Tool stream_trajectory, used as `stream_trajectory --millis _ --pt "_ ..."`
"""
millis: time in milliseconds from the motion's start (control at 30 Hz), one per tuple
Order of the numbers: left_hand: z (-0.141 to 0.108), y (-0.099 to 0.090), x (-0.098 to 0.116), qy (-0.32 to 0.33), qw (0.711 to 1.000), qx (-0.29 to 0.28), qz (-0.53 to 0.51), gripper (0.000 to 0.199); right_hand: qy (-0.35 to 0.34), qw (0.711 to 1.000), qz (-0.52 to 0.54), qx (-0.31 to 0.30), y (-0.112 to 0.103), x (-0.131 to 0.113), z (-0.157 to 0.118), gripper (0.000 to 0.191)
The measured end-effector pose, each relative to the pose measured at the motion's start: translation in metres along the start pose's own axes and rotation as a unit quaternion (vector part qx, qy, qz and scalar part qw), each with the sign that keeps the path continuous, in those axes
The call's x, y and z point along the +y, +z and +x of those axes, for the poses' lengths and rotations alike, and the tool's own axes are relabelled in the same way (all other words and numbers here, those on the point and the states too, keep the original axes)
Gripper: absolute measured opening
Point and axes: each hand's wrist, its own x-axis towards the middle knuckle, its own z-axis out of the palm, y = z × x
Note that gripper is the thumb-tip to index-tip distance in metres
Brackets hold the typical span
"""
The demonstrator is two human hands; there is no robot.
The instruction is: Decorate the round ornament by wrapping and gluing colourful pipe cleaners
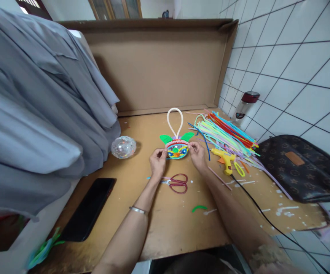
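Since pinching both sides probably steadies it, the left hand (157,161) and right hand (197,155) clamp opposite edges of a round, multicoloured, green-eared ornament (176,150) over the flat brown table (165,230). Its white fuzzy loop (175,109) rises free.

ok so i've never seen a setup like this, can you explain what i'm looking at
There's no machine here: this single picture comes from a camera worn on a person's head, looking forward and down. You see their own bare left hand and right hand, together holding a round multicoloured ornament with a white loop on top. On the brown tabletop lie red-handled metal scissors, a yellow glue gun, a heap of multicoloured thin sticks, a flat black phone and a clear round ball.
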Motion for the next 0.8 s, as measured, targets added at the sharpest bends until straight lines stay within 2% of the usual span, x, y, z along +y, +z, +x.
stream_trajectory --millis 200,467,600,800 --pt "0.0009 0.0027 -0.0013 0.004 1.000 0.008 -0.014 0.034 0.004 0.999 -0.016 -0.038 -0.0041 -0.0027 0.0014 0.021" --pt "0.0020 0.0021 -0.0018 -0.004 1.000 0.002 -0.022 0.030 0.052 0.997 0.045 -0.019 -0.0032 0.0005 0.0031 0.027" --pt "0.0038 0.0022 -0.0026 -0.037 0.998 -0.004 -0.055 0.032 0.098 0.992 0.078 -0.019 -0.0021 0.0006 0.0047 0.031" --pt "0.0046 0.0036 -0.0007 -0.079 0.991 -0.006 -0.103 0.038 0.127 0.987 0.101 -0.014 -0.0022 -0.0037 0.0041 0.031"
